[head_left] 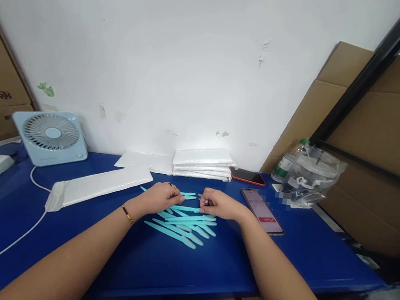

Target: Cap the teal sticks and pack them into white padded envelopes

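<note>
A loose pile of turquoise eyebrow razors (176, 235), slim-handled with paler blade ends, lies on the blue table in front of me. At the pile's far left side, my left hand (162, 197) is closed, thumb against fingers. Turquoise razor ends (190, 196) stick out to its right, and a handle tip shows on its other side. My right hand (218, 204) is curled in a pinch over the pile's far right edge. A small greyish end shows beside its fingers, but what they hold is mostly hidden. The hands are a short gap apart.
White padded mailers (203, 163) are stacked against the wall; another mailer (102, 189) lies left. A blue fan (52, 138) trails a white cable. A lit phone (263, 212) lies right, an orange-edged phone (247, 176) behind. Beyond are a bottle (286, 164) and clear plastic bag (312, 179).
</note>
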Available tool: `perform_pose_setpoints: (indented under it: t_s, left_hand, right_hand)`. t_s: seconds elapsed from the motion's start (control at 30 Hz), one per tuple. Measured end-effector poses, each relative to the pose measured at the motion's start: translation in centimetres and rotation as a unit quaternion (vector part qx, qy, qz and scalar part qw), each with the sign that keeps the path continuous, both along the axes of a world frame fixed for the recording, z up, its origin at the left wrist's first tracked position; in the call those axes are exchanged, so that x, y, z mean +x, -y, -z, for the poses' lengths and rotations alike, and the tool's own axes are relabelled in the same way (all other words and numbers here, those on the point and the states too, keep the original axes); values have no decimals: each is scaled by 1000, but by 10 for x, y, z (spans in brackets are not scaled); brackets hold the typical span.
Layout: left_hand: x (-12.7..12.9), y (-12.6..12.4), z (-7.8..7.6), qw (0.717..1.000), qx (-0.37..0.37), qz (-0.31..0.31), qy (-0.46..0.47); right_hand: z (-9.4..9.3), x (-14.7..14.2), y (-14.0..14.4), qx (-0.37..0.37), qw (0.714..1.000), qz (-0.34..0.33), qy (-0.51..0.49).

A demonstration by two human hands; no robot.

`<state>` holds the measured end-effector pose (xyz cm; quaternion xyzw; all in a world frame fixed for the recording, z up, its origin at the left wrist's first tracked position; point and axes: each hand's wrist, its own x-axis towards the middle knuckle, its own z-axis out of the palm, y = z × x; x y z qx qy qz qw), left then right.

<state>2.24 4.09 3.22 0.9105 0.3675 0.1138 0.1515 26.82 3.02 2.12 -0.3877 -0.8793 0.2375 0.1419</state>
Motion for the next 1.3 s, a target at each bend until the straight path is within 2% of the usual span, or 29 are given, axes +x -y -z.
perform_pose_setpoints:
  t_s: [0.13,0.23,0.3,0.4,0.53,0.63,0.77,0.93,1.07,1.23,1.3]
  left_hand:
    - [2,-2,1,999,32,-1,9]
    - [1,-10,3,995,86,-50,-12]
    - [-5,-16,3,992,95,-75,-18]
    - [-22,-22,-1,994,64,-85,-20]
    - [-50,-25,-9,994,-23,-72,-81]
    - [-58,-24,-11,991,-60,-74,-98]
    - [-42,-17,-12,994,-81,-71,-32]
    - [-4,-7,-9,997,-3,-69,28]
    - [9,-8,-2,998,27,-54,28]
    - [1,-19,7,992,74,-100,-17]
    - [-3,-19,8,991,91,-97,-15]
  right_hand:
    - [2,-1,-3,55,997,27,-43]
    - [7,3,-9,77,994,61,-57]
    - [10,7,-13,86,990,97,-59]
    - [13,11,-17,85,986,128,-61]
    - [11,10,-15,90,985,129,-66]
    - [7,6,-11,97,984,130,-71]
    - [2,-7,-3,60,987,113,-101]
    - [4,-22,4,-13,987,106,-121]
    - [7,-18,-1,-37,986,112,-121]
    - [10,-6,-11,34,986,152,-66]
    - [8,-1,-12,71,983,162,-58]
